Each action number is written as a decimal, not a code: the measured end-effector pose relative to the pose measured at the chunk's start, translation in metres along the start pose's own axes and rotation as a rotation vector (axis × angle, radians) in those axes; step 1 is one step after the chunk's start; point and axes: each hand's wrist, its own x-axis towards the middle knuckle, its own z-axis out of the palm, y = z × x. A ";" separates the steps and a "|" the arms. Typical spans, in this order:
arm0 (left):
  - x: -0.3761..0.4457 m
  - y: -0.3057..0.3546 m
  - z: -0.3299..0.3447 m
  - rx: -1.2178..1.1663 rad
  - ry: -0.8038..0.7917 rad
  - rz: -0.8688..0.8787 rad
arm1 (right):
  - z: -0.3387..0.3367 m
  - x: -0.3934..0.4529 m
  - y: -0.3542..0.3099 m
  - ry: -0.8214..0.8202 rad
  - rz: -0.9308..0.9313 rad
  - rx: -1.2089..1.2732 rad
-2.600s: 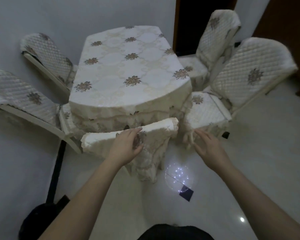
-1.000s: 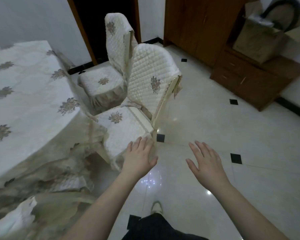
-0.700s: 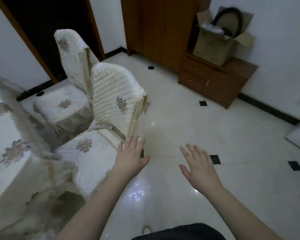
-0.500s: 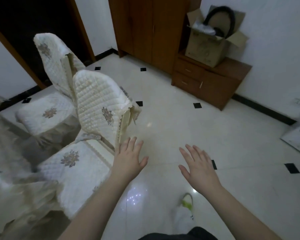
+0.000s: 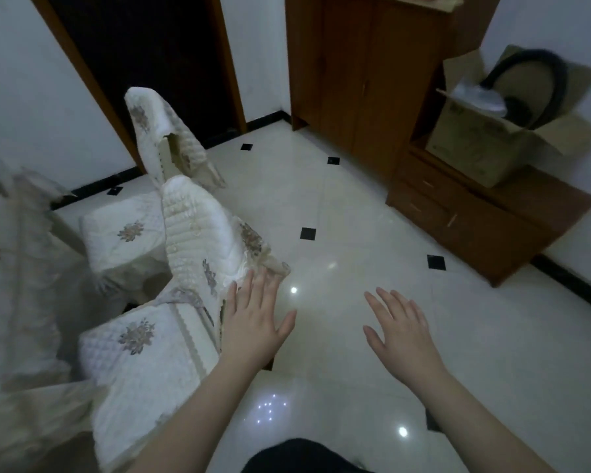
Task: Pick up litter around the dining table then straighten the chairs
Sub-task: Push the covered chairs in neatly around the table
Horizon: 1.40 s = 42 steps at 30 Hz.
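Chair nearest the table: backrest upright (seat faces table); left hand flat beside backrest, right hand spread, empty.

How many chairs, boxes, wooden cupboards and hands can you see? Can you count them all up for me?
Chairs: 2, the near chair and the far chair.
Cardboard boxes: 1, the box.
Wooden cupboards: 2, the tall cupboard and the low drawer cabinet.
Hands: 2, the left hand and the right hand.
Total: 7.
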 end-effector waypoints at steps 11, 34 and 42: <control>0.108 -0.089 0.023 0.041 -0.013 -0.342 | 0.016 0.210 -0.068 -0.051 -0.360 -0.002; 0.274 -0.129 0.041 -0.012 -0.116 -1.040 | 0.030 0.542 -0.139 -0.109 -0.994 0.015; 0.250 -0.122 0.042 -0.124 -0.071 -1.356 | 0.036 0.577 -0.243 -0.288 -1.325 0.026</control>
